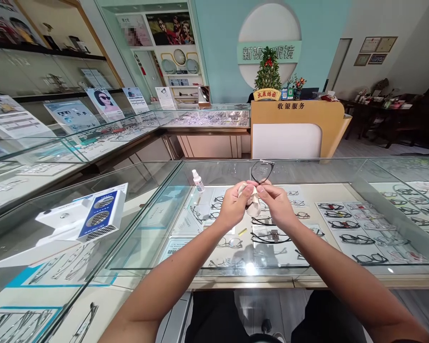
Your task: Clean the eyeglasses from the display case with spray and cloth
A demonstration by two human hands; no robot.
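Above the glass display counter, my two hands are close together around a pair of dark-rimmed eyeglasses. One lens stands up above my fingers. My left hand is closed on a pale cleaning cloth, which is bunched at the lower part of the glasses. My right hand pinches the frame near its middle. The other lens and the temples are mostly hidden by the cloth and fingers. A small white spray bottle stands upright on the glass to the left of my hands.
Rows of eyeglasses lie inside the case under the glass. A blue and white box-shaped display stand is on the left counter. Beyond the counter is a yellow cashier desk with a potted plant.
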